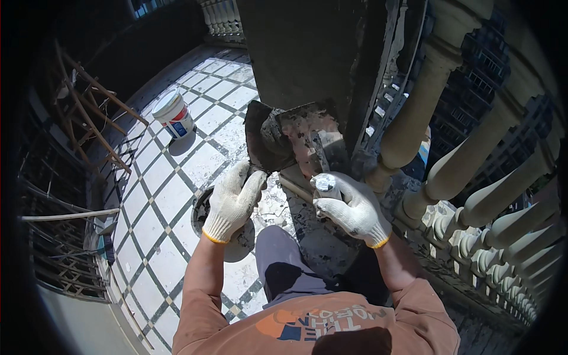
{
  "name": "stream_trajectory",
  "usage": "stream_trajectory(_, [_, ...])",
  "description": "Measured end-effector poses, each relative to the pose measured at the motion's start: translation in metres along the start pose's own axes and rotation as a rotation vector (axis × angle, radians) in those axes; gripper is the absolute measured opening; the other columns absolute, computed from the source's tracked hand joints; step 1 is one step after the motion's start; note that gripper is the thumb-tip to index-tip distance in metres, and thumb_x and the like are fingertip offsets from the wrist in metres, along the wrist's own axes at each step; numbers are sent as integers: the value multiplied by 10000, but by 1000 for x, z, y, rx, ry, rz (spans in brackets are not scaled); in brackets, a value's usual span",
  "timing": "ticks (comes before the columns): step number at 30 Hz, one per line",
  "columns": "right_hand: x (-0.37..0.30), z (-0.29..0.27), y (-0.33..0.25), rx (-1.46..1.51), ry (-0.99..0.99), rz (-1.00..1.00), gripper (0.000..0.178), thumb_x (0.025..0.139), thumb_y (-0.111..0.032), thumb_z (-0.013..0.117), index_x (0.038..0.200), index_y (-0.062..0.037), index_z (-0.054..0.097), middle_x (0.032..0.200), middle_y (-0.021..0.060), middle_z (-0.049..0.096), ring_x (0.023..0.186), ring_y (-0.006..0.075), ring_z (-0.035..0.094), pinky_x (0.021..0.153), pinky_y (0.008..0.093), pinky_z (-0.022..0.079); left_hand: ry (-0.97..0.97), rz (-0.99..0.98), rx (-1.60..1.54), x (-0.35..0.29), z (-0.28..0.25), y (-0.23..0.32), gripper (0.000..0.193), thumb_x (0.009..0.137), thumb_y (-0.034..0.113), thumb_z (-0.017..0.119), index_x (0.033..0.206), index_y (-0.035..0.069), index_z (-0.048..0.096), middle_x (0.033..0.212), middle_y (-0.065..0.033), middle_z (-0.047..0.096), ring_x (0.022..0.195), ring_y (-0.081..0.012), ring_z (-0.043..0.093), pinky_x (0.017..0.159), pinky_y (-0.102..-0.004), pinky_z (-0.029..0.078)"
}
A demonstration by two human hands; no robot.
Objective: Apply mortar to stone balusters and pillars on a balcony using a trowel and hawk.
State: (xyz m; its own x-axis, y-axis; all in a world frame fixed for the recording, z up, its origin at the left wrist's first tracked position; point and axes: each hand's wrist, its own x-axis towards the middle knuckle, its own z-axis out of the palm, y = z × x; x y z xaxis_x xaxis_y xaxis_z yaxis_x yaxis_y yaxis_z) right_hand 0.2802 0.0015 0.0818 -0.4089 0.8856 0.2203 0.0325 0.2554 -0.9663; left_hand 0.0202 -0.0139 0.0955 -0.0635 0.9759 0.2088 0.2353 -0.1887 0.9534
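Note:
My left hand (231, 198), in a white knit work glove, grips the near edge of a dark, curved board (255, 131) carrying a lump of grey mortar (273, 135). In my right hand (354, 206), gloved the same way, is the pale handle of a trowel (303, 131). Its wide metal blade points away from me and is smeared with grey. Blade and board meet or overlap at the mortar; whether they touch is hard to tell. Beyond them stands a dark grey pillar (302, 53). A round, dark-rimmed bucket (198, 219) is partly hidden behind my left hand.
A white bucket with a red and blue label (173, 113) stands on the tiled floor (168, 260). Wooden trestles (89, 100) lean at the far left. A balustrade (408, 130) runs along my right side. Mortar splatter covers the floor near my knees.

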Motion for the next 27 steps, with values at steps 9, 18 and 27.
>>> stream_trajectory(9, [3, 4, -10, -145, 25, 13, 354, 910, -73, 725, 1251, -10, 652, 1023, 47, 703, 784, 91, 610, 727, 215, 496, 39, 289, 417, 5, 1, 33, 184, 970, 138, 623, 1082, 1, 677, 818, -89, 682, 658, -193, 573, 628, -313, 467])
stream_trajectory(18, [11, -4, -46, 446, 207, 99, 307, 991, -139, 650, 1269, -18, 605, 826, 48, 680, 678, 144, 609, 703, 298, 551, 26, 241, 313, -2, -18, 44, 152, 974, 117, 598, 1057, 1, 653, 786, -92, 656, 610, -160, 550, 566, -269, 447])
stream_trajectory(27, [116, -85, -163, 1444, -209, -587, 225, 1045, -203, 476, 1001, -22, 600, 715, 168, 604, 665, 317, 623, 678, 428, 563, 149, -55, -246, -33, -31, 18, 144, 999, 157, 593, 988, 14, 577, 726, -71, 600, 508, -104, 495, 463, -207, 395])
